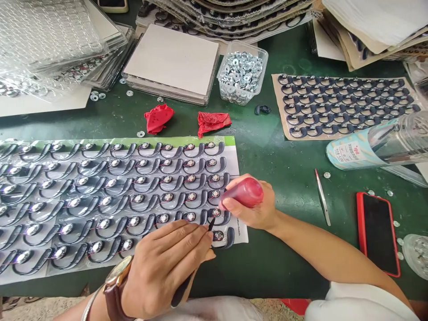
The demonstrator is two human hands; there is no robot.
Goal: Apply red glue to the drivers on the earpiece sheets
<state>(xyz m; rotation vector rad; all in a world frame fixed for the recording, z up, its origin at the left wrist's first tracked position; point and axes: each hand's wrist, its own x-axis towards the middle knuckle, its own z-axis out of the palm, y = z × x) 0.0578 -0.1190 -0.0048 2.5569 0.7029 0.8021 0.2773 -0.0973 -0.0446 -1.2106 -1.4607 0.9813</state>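
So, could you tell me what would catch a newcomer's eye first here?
Most likely the long sheet of dark ear hooks with shiny discs, filling the left of the green table. At its right end, the right hand holds a red bottle while the left hand points a dark tool there. Behind, a clear tub of metal washers stands.

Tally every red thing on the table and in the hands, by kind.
Red rags: 2
Phone in a red case: 1
Red squeeze bottle, held in the right hand: 1
Total: 4
The black tool in the left hand is not counted.
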